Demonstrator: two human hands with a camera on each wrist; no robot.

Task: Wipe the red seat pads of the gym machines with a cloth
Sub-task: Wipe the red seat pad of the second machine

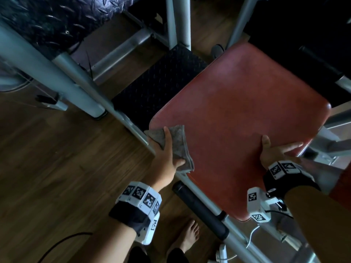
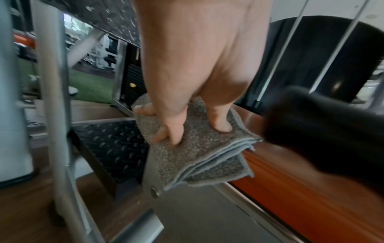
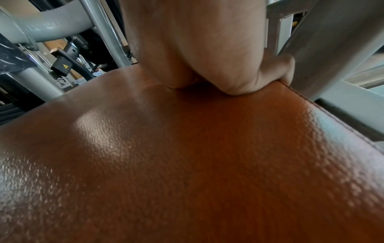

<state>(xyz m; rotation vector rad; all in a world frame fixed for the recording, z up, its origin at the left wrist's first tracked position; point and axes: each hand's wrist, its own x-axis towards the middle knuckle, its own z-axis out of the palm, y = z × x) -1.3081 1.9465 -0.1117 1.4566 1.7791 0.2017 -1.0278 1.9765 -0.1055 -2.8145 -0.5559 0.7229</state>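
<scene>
The red seat pad (image 1: 237, 103) fills the middle right of the head view. My left hand (image 1: 168, 149) grips a folded grey cloth (image 1: 179, 143) against the pad's near left edge, by the corner. In the left wrist view the fingers (image 2: 172, 131) dig into the cloth (image 2: 197, 156), which overhangs the pad's side (image 2: 301, 189). My right hand (image 1: 273, 150) holds the pad's near right edge, thumb on top. In the right wrist view its fingers (image 3: 276, 72) curl over the edge of the pad (image 3: 187, 164).
Grey steel frame tubes (image 1: 72, 73) run diagonally left of the seat, beside a black tread footplate (image 1: 157, 80). A black foam-covered bar (image 1: 201, 209) lies along the pad's near left side. Below are wooden floor (image 1: 57, 158), my bare foot (image 1: 190, 236) and a black cable (image 1: 62, 242).
</scene>
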